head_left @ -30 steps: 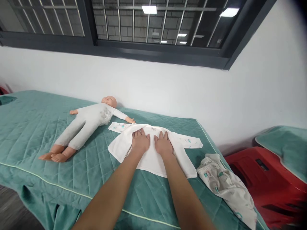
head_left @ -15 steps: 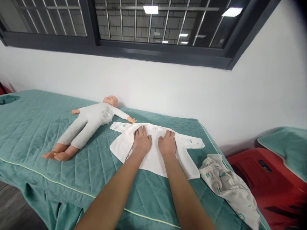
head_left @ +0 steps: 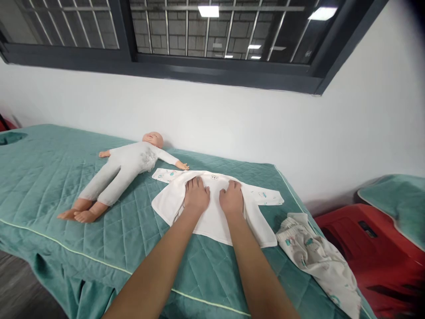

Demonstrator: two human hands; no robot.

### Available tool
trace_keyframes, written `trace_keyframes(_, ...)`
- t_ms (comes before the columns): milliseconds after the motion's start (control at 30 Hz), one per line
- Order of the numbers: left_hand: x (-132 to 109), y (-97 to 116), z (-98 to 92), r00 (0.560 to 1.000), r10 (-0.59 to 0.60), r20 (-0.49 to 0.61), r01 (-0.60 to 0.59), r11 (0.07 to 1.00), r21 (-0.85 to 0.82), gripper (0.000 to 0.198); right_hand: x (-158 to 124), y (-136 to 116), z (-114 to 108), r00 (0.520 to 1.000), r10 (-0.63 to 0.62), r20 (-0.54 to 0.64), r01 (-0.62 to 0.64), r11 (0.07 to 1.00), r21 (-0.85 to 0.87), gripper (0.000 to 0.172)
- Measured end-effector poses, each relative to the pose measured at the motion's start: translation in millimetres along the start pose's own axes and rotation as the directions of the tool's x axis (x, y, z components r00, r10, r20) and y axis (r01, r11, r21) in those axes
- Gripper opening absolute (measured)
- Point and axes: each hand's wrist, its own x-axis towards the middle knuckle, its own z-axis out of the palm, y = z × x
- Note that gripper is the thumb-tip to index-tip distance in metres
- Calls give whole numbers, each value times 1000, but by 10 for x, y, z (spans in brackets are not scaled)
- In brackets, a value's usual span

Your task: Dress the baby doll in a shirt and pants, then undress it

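Shirt (head_left: 212,223) – where's it at?
– Spread flat on the bed (head_left: 49,177), right half, up twd the wall. White w/ small prints, both sleeves out to the sides.
– OK, the rest, big to small.
– Window (head_left: 212,35) up top, dark frame, bars. Then the bed: teal quilted cover, pale piping along the front edge. Red plastic thing (head_left: 372,248) sits low past the bed's right end; can't tell what it is. Doll (head_left: 122,170) lies on its back left of the shirt, head twd the wall, arms out, pale one-piece. One of its hands ends just beside the shirt's sleeve.
– And the crumpled bit?
– Printed cloth (head_left: 315,257), bunched at the bed's right edge, just beside the shirt's hem. Touching or not, can't tell.
– Hands?
– Left hand (head_left: 196,197) & right hand (head_left: 231,199), both palm-down on the shirt's chest, side by side, near but apart, just below the collar. Bare forearms cross the hem.
– Grip?
– Neither grip is closed on anything. Left lies flat, fingers out; right has fingers a bit bent, pressing the fabric.
– Smallest?
– Tiny label (head_left: 214,177) at the collar, just beyond the fingertips. Too small to read.
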Motion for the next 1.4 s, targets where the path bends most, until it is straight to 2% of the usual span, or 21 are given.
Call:
trace_keyframes(233,1,-1,18,999,29,19,-30,999,44,63,8,-1,7,992,-115,48,115,993,0,38)
trace_keyframes(400,2,-7,27,988,139,62,-140,990,11,56,2,-9,55,958,-262,119,260,965,34,41)
trace_keyframes(567,13,-19,43,984,162,71,-162,987,-8,54,9,-4,89,931,-335,147,332,942,43,41)
trace_keyframes(933,9,-23,28,984,164,66,-163,987,-12,51,15,0,92,925,-345,161,349,937,2,40)
trace_keyframes(1133,5,-19,10,983,166,71,-166,986,-12,51,-1,-5,90,948,-284,146,293,955,-47,42)
trace_keyframes(1400,-5,-14,-14,982,167,93,-167,986,-4,53,-10,-11,96,938,-258,231,286,953,-98,49)
